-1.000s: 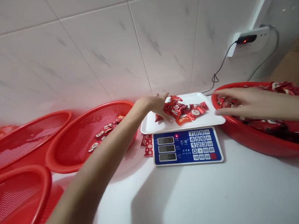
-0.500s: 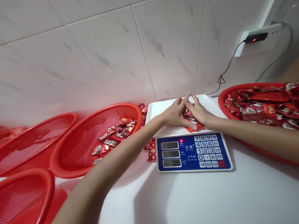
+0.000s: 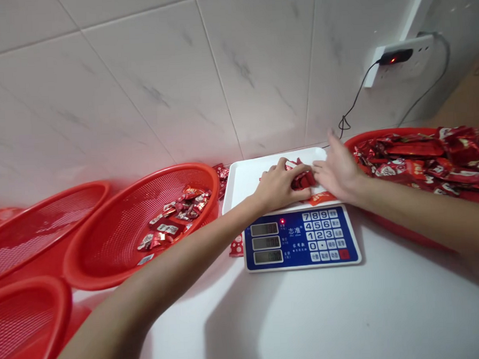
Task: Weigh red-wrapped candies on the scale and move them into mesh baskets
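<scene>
A white-trayed digital scale point(image 3: 239, 182) with a blue keypad panel stands on the table. On its tray lies a small heap of red-wrapped candies point(image 3: 303, 180), with an orange-red wrapper point(image 3: 321, 198) near the front edge. My left hand point(image 3: 280, 185) curls round the heap from the left, fingers bent over it and thumb along its near side. At the tray's right edge is my right hand point(image 3: 338, 169), holding nothing, its fingers stretched out and thumb raised. The left hand partly covers the candies.
To the left, a red mesh basket point(image 3: 74, 252) contains small wrapped candies, with more red baskets beside it. A red basket point(image 3: 352, 141) heaped with red packets stands close on the right. Behind, a cable point(image 3: 356, 105) runs from a wall socket point(image 3: 421, 57).
My right hand has drawn away from the left toward the tray's right edge, thumb lifting. My left hand has closed round the candies. The view has shifted slightly.
</scene>
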{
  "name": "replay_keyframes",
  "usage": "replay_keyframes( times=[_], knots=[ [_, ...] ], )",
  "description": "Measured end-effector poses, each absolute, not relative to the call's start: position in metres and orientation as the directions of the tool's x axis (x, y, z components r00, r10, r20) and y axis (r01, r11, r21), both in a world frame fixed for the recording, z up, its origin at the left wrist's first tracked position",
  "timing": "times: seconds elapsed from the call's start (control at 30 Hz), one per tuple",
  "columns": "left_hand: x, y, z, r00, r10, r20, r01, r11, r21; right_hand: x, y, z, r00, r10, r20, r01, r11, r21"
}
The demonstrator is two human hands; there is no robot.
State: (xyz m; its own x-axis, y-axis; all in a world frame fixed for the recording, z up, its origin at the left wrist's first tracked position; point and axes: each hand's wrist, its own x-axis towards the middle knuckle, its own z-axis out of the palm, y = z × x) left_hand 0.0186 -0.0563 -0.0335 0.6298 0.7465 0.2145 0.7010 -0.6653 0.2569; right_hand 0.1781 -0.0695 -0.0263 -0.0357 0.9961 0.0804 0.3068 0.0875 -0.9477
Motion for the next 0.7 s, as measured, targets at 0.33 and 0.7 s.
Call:
replay_keyframes(
  times=[0.33, 0.7],
  knots=[
    [0.019, -0.045, -0.032, 0.62, 0.741, 0.259, 0.642, -0.668, 0.376, 0.242, -0.125, -0.003, -0.117, 0.971, 0.209, 0.602, 0.237, -0.762],
    [-0.025, -0.047, 0.014, 0.43, 0.863, 0.266, 0.282, -0.408, 0.868, 0.21, -0.089, -0.029, -0.371, 0.925, 0.081, 0.823, 0.368, -0.432]
  ],
)
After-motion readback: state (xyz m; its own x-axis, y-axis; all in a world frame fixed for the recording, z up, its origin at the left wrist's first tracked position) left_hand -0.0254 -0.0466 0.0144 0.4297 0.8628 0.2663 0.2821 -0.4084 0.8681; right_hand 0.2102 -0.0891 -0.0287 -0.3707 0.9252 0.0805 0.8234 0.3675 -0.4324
